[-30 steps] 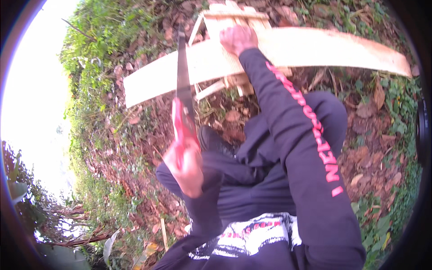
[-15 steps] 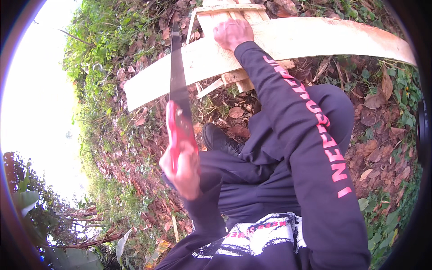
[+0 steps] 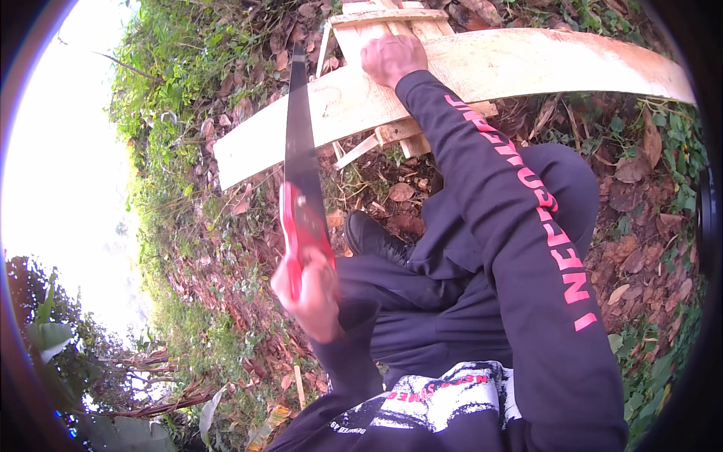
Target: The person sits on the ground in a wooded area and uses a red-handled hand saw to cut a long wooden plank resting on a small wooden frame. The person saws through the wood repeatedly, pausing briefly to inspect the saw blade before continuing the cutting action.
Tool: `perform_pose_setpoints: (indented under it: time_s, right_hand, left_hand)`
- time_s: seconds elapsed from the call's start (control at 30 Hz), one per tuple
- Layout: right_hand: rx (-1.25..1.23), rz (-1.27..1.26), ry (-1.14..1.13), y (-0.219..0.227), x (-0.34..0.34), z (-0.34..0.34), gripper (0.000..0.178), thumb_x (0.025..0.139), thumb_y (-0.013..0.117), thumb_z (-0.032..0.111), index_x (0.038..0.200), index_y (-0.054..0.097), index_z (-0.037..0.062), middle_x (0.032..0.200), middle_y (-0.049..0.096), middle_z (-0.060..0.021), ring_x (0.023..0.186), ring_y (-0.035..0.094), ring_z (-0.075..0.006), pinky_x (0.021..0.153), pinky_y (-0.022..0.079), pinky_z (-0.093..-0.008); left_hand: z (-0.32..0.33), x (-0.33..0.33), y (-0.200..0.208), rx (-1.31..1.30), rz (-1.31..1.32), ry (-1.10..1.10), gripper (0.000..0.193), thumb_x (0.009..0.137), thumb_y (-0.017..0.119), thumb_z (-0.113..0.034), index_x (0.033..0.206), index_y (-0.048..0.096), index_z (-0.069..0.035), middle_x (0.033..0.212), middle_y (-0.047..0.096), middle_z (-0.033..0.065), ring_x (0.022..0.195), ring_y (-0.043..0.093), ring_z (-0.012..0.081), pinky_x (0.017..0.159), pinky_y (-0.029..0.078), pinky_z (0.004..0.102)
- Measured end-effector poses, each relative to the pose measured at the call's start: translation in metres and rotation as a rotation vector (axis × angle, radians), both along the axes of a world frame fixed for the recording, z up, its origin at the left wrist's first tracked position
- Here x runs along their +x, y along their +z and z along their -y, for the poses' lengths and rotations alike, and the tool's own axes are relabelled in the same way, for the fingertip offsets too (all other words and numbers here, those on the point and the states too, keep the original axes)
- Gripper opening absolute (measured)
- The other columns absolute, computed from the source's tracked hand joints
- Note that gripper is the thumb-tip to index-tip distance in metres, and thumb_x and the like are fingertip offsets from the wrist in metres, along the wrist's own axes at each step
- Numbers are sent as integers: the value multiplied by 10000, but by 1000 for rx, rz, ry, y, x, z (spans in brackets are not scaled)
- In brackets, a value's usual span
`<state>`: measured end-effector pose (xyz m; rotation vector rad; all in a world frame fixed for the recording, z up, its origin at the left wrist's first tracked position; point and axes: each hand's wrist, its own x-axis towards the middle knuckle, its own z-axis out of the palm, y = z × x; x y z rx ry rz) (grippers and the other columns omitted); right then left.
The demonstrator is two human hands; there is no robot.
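Note:
My left hand [image 3: 307, 292] is closed around the red handle of a hand saw [image 3: 301, 135]. The saw's dark blade points away from me and crosses a long pale wooden plank [image 3: 542, 64] near its left end. My right hand [image 3: 393, 59] lies at the far edge of the plank, fingers curled and gripping it; the fingertips are hidden. Beneath the plank is a low wooden stand [image 3: 392, 134] made of light boards, partly covered by plank and hand.
My bent legs and a dark shoe [image 3: 374, 236] are close below the plank. Dry brown leaves [image 3: 401, 192] and green plants [image 3: 173, 83] cover the ground. Broad leaves and branches [image 3: 162, 407] show at the lower left.
The saw and my left hand have shifted a little toward me. My right hand stays on the plank, and the whole view has moved slightly.

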<state>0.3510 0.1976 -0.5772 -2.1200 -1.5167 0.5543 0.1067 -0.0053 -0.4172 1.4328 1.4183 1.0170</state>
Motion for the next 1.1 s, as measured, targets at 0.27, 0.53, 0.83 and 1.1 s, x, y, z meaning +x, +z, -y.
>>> perform_pose_setpoints:
  time_s: [0.27, 0.53, 0.83, 1.1]
  right_hand:
    - [67, 40, -15, 1, -4, -6, 421, 929, 390, 259, 665, 672, 88, 631, 644, -97, 555, 616, -209, 621, 508, -394]
    - [-7, 60, 49, -11, -11, -7, 417, 933, 390, 248, 631, 643, 112, 546, 582, -63, 472, 549, -168, 519, 470, -373]
    - [26, 51, 3, -2, 8, -6, 426, 919, 400, 273, 649, 680, 100, 663, 667, -104, 585, 639, -213, 621, 508, -394]
    - [125, 9, -75, -15, -9, -4, 484, 923, 374, 315, 660, 700, 72, 693, 672, -165, 627, 655, -288, 740, 530, -458]
  left_hand:
    - [-72, 24, -23, 11, -68, 7, 146, 918, 495, -59, 789, 562, -50, 550, 410, -70, 419, 339, 18, 376, 232, 196]
    - [-31, 20, -4, -39, 71, 85, 129, 832, 511, -23, 808, 618, 46, 562, 522, 11, 419, 428, 49, 391, 288, 200]
    - [-10, 12, -10, -20, -12, 10, 107, 801, 487, 33, 760, 584, 50, 521, 468, -13, 418, 398, 39, 404, 273, 196]
    - [-107, 33, -37, -140, 105, 98, 81, 907, 530, -54, 848, 584, -51, 591, 455, -59, 427, 358, 26, 382, 245, 202]
